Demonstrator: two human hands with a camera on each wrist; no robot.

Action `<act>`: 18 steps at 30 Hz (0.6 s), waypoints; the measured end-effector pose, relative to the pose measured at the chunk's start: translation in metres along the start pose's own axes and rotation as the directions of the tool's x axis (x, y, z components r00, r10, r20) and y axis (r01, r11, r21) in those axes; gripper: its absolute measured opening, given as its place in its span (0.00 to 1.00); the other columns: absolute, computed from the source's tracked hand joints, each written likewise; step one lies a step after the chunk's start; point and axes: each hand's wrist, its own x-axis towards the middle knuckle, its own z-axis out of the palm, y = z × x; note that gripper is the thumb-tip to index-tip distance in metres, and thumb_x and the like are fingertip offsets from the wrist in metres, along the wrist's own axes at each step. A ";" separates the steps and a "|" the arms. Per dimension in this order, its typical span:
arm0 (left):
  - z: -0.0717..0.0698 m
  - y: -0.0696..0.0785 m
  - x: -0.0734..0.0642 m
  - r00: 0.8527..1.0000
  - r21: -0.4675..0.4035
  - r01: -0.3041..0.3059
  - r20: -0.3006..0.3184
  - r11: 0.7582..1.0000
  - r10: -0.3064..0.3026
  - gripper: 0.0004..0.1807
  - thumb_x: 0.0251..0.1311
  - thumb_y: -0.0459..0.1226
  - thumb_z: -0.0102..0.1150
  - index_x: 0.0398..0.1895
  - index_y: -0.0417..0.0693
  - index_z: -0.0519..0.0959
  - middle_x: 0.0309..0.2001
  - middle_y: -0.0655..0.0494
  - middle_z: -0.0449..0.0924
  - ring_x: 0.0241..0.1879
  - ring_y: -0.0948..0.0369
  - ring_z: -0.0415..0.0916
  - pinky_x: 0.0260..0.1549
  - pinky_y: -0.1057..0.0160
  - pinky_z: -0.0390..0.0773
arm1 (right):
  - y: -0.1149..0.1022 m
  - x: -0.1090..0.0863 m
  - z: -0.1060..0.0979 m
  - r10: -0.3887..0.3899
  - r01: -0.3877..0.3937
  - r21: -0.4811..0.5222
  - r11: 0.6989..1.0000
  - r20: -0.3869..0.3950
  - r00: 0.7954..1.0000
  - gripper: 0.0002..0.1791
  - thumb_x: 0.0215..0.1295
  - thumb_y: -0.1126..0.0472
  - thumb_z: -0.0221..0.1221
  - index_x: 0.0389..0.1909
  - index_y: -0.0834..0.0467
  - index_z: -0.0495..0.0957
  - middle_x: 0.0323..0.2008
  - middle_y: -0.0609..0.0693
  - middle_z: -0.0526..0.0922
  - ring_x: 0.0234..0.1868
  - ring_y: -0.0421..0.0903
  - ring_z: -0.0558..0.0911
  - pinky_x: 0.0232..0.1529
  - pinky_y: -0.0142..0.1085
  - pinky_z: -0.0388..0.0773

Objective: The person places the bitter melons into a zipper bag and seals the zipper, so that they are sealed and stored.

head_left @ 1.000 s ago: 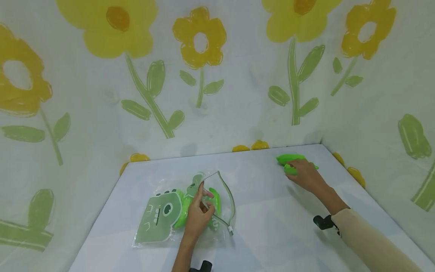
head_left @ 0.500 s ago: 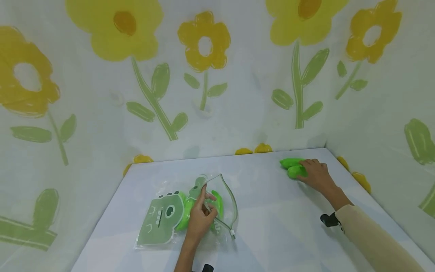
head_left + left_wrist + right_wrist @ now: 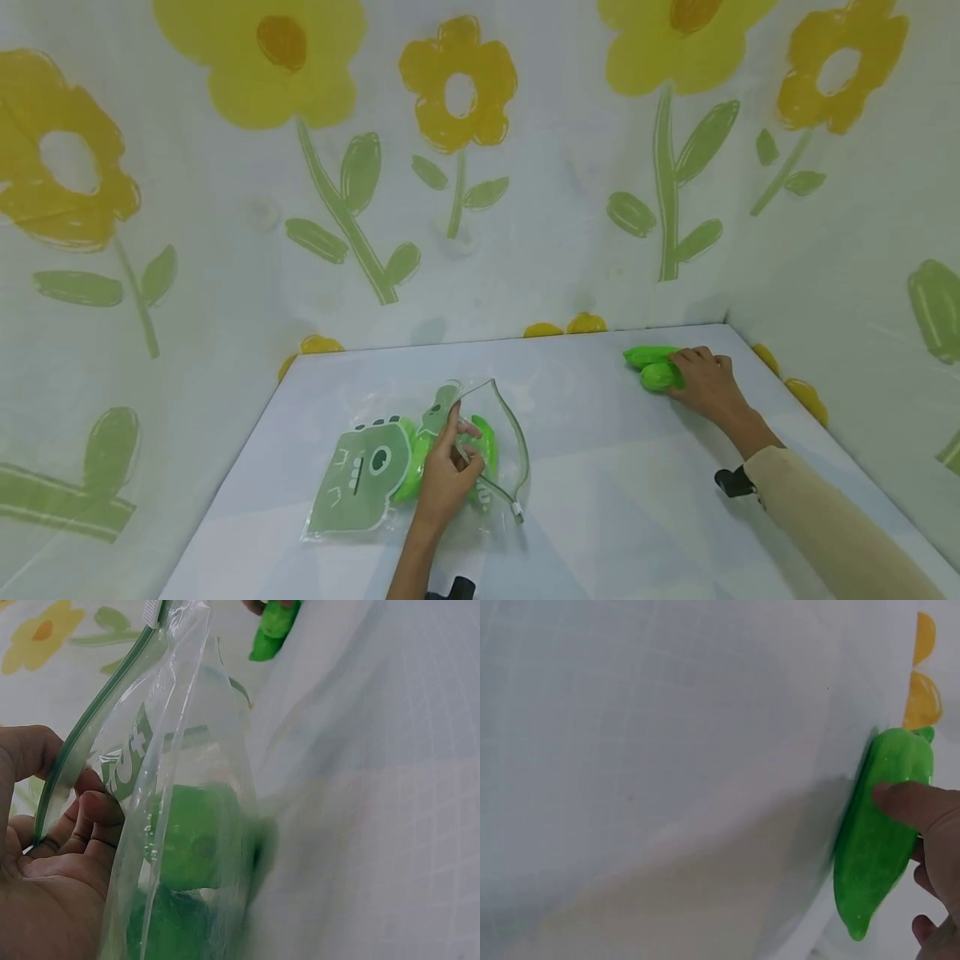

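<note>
My left hand pinches the green zip edge of a clear zip bag with a dinosaur print. The bag lies flat in the head view, its mouth facing right. Bright green things show through its plastic in the left wrist view; their kind is hard to make out. At the table's far right, my right hand grips a green pepper, thumb on its near side. A second long green pepper lies just behind it. The right fingertips are partly hidden.
A white slider sits at the lower end of the bag's zip. The pale table is bounded by flower-printed cloth walls at the back and sides.
My right hand has moved to the right along the front pepper, so more of its rounded end shows. The left hand keeps its hold on the bag. The head view has shifted slightly.
</note>
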 end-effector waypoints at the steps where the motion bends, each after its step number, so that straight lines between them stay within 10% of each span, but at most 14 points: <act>1: 0.000 0.005 -0.001 1.000 -0.007 -0.005 0.003 1.000 0.005 0.41 0.59 0.19 0.54 0.77 0.33 0.54 0.49 0.43 0.76 0.22 0.67 0.59 0.23 0.72 0.64 | 0.001 -0.001 0.000 -0.003 0.003 -0.007 1.000 -0.002 1.000 0.34 0.57 0.57 0.71 0.60 0.71 0.73 0.58 0.67 0.74 0.60 0.66 0.66 0.53 0.65 0.61; 6: 0.000 0.014 -0.002 1.000 -0.010 -0.010 0.011 1.000 0.010 0.40 0.59 0.20 0.54 0.76 0.31 0.54 0.49 0.42 0.76 0.22 0.67 0.59 0.23 0.71 0.65 | 0.002 -0.005 -0.001 -0.026 0.024 -0.043 0.999 -0.029 0.999 0.31 0.57 0.59 0.72 0.58 0.70 0.75 0.57 0.66 0.75 0.59 0.64 0.68 0.54 0.65 0.60; 18: 0.003 -0.029 0.004 1.000 0.006 -0.018 0.003 1.000 0.018 0.44 0.59 0.24 0.57 0.79 0.45 0.54 0.49 0.54 0.77 0.22 0.66 0.61 0.23 0.71 0.66 | -0.021 -0.010 -0.014 -0.084 0.082 -0.021 0.996 -0.099 0.992 0.29 0.55 0.57 0.73 0.54 0.69 0.79 0.52 0.64 0.79 0.56 0.62 0.71 0.54 0.64 0.61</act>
